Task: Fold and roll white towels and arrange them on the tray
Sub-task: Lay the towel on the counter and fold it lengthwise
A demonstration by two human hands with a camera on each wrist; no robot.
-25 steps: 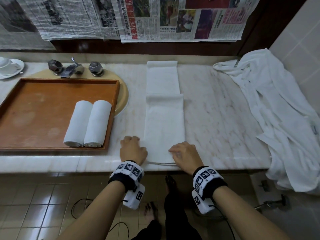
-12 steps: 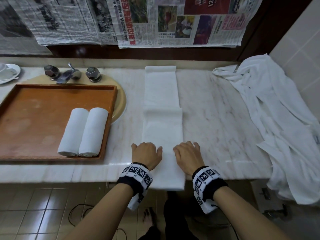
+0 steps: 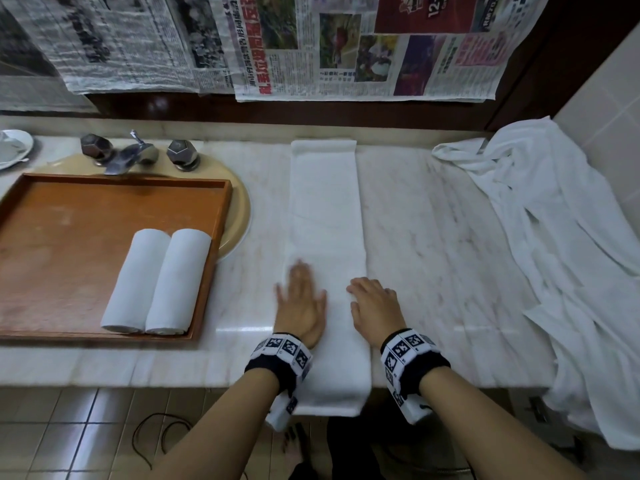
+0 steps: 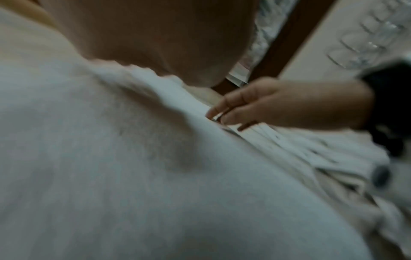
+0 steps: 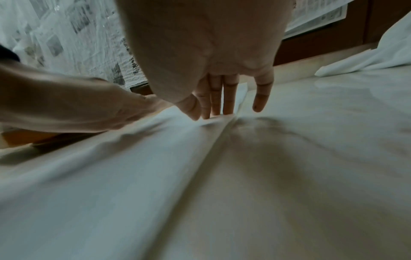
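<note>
A long folded white towel (image 3: 325, 202) lies lengthwise on the marble counter (image 3: 433, 237), and its near end hangs over the front edge. My left hand (image 3: 300, 299) lies flat on the towel's left edge, blurred by motion. My right hand (image 3: 372, 306) presses the towel's right edge with straight fingers (image 5: 222, 98). Neither hand holds anything. Two rolled white towels (image 3: 157, 280) lie side by side at the right end of the wooden tray (image 3: 52, 216). The left wrist view shows the towel (image 4: 111, 158) close up and my right hand (image 4: 278, 105) beyond it.
A heap of loose white towels (image 3: 554, 254) covers the counter's right end and spills over its edge. The tray sits over a basin with a faucet (image 3: 121, 154) behind it. A saucer (image 3: 10, 147) stands far left. Newspapers (image 3: 346, 46) cover the wall behind.
The towel has slid toward me, so its near end now hangs over the counter edge. Both hands went from curled at that end to flat on it, the left one sliding forward.
</note>
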